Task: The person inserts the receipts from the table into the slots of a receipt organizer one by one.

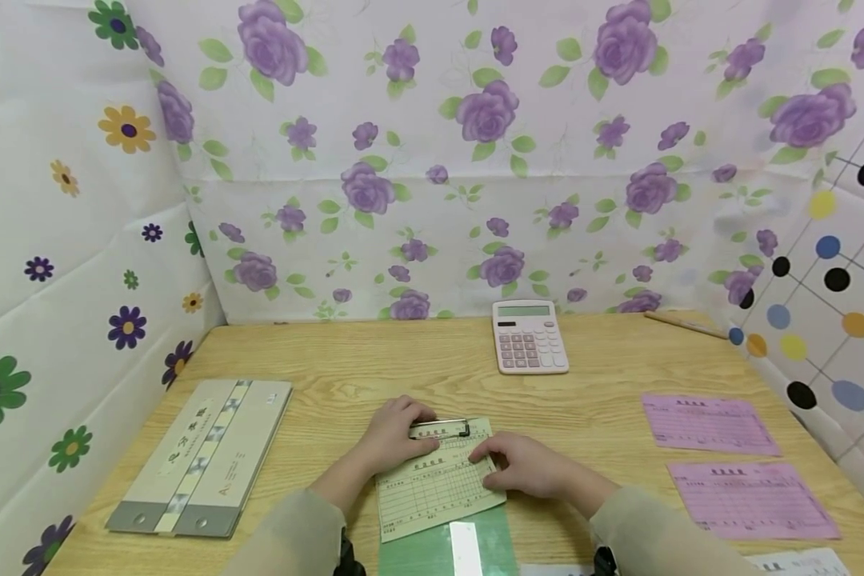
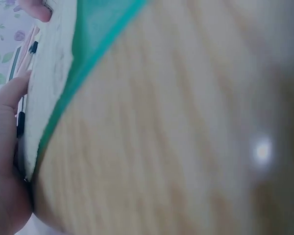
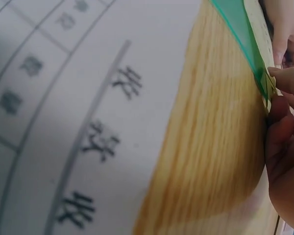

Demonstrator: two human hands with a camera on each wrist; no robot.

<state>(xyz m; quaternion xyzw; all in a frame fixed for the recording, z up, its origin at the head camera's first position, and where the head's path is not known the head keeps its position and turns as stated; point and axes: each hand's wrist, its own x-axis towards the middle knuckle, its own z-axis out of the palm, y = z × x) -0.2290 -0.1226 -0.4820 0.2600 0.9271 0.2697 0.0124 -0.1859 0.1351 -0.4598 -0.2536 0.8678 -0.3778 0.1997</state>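
A green clipboard (image 1: 478,540) lies on the wooden table with its metal clip (image 1: 439,427) at the far end. On the board is a pale yellow printed form (image 1: 439,496), slightly tilted, overlapping another yellow form (image 1: 484,426) under the clip. My left hand (image 1: 396,436) grips the clip end, fingers over the top edge and thumb in front. With thumb and forefinger my right hand (image 1: 526,464) pinches the right edge of the tilted form. The right wrist view shows this pinch beside the green board edge (image 3: 245,54).
A grey-cream folder (image 1: 205,456) lies to the left. At the back stands a pink calculator (image 1: 530,338), and a pencil-like stick (image 1: 684,324) lies back right. Two pink forms (image 1: 713,426) are on the right, with a white form (image 1: 799,562) near the front edge. Patterned cloth walls surround the table.
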